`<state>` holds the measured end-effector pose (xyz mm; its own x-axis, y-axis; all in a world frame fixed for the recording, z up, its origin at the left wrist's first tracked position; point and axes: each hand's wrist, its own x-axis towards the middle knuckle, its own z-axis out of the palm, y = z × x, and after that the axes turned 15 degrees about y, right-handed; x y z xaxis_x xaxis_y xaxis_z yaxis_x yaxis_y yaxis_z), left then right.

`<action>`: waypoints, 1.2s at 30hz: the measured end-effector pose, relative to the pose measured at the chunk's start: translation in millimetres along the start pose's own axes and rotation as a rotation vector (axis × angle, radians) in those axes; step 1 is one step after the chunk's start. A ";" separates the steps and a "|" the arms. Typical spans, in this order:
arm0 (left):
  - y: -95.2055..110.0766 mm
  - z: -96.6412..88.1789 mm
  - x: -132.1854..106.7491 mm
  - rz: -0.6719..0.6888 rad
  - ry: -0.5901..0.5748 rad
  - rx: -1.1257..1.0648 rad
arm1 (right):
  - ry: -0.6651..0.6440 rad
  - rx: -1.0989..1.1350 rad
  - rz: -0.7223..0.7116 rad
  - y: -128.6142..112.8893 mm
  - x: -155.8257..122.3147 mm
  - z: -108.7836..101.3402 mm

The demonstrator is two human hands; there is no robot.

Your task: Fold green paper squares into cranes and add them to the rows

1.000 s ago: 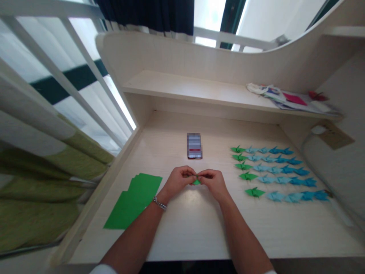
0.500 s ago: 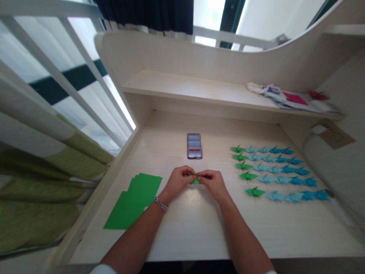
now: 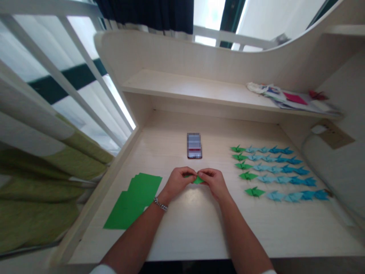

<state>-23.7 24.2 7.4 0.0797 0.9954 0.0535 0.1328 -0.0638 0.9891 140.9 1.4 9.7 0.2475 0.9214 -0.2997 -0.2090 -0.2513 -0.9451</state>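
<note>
Between my two hands is a small folded piece of green paper, held just above the desk. My left hand pinches its left side, and a chain bracelet circles that wrist. On the other side, the thumb and fingers of my right hand close on the paper's right edge. Much of the paper is hidden behind the fingers, so its exact fold cannot be made out. Left of my left forearm lie flat green paper sheets, overlapping in a stack.
Folded paper cranes stand in several rows at the right, with a green crane and blue ones in the front row. A phone lies beyond my hands. Papers rest on the raised shelf. A cable runs along the right wall.
The green paper has shifted slightly right and turned between my fingers, with more of it showing near the right thumb. My right fingers have changed their grip a little.
</note>
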 end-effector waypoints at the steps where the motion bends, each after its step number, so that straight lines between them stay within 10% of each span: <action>1: -0.7 0.2 0.1 0.003 0.003 0.014 | 0.009 -0.005 -0.004 0.6 0.4 0.2; 36: -9.3 7.2 -1.4 -0.111 0.046 -0.101 | 0.029 -0.309 -0.285 12.5 9.6 -1.6</action>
<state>-17.9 22.9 -2.8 0.0243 0.9983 -0.0529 0.0377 0.0520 0.9979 142.2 6.7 -5.2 0.2817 0.9593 -0.0203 0.1637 -0.0689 -0.9841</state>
